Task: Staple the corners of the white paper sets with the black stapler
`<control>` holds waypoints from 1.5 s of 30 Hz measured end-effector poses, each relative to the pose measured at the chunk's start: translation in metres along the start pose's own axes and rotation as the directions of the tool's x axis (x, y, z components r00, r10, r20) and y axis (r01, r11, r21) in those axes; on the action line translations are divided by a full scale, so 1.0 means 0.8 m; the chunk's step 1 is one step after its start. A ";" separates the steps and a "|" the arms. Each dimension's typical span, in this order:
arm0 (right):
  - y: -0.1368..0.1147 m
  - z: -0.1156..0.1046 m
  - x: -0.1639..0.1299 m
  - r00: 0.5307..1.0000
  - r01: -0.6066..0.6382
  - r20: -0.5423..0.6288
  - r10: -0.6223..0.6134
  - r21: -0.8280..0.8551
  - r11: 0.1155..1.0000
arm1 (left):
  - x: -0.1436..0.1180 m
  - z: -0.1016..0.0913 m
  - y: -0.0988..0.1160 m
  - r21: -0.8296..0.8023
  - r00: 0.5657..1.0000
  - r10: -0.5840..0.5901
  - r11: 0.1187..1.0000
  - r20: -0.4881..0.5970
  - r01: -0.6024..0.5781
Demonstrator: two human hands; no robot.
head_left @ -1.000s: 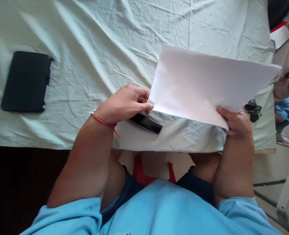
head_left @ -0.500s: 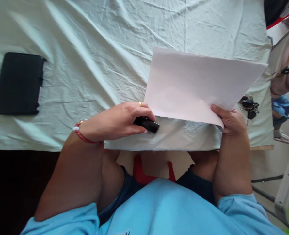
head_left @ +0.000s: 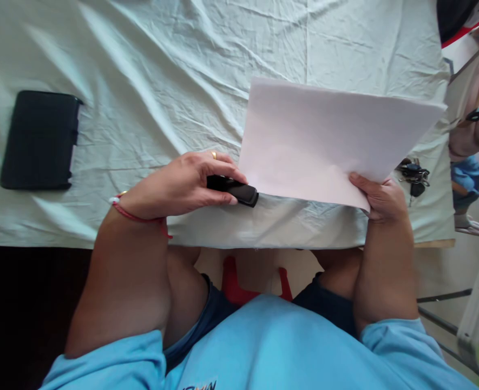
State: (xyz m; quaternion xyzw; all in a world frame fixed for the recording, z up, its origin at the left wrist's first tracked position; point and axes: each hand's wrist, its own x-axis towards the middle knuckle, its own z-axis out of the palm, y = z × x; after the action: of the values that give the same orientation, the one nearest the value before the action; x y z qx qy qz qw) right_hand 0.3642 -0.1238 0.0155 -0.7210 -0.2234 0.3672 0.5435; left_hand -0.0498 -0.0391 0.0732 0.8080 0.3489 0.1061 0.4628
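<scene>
My left hand [head_left: 190, 181] is closed round a black stapler [head_left: 241, 192], thumb on its near side and fingers over the far side. The stapler's front end lies at the near left corner of white paper sheets [head_left: 324, 135]; whether the corner sits between its jaws I cannot tell. At the near right corner, my right hand [head_left: 383, 200] pinches the paper with the thumb on top and the fingers hidden beneath. The sheets tilt and bend slightly under that grip.
A black tablet-like case [head_left: 40, 141] lies on the pale tablecloth [head_left: 142, 65] at the left. A bunch of keys [head_left: 414, 176] is just right of the paper. Another person's leg [head_left: 472, 130] shows beyond the table's right edge, and a red stool [head_left: 239, 290] is below.
My left hand has moved left and slightly away from me with the stapler, whose front end is now at the paper's corner. The paper and my right hand have barely moved.
</scene>
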 end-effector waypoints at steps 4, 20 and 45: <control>-0.003 -0.001 -0.007 1.000 0.002 0.010 -0.002 0.004 1.000 | 0.000 -0.002 -0.005 -0.017 0.998 -0.036 0.999 -0.043 0.035; -0.018 -0.008 -0.010 1.000 -0.003 -0.008 0.004 0.054 0.999 | 0.007 0.001 -0.018 -0.025 0.985 -0.085 0.996 -0.147 0.083; -0.019 -0.009 -0.008 0.999 -0.034 -0.014 0.034 0.004 0.999 | 0.027 0.005 -0.003 -0.040 0.962 -0.242 0.970 -0.123 0.239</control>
State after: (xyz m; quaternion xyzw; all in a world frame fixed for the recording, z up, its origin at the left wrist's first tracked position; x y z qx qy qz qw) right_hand 0.3666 -0.1285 0.0326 -0.7262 -0.2067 0.3717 0.5401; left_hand -0.0336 -0.0267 0.0656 0.7455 0.4718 0.1047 0.4590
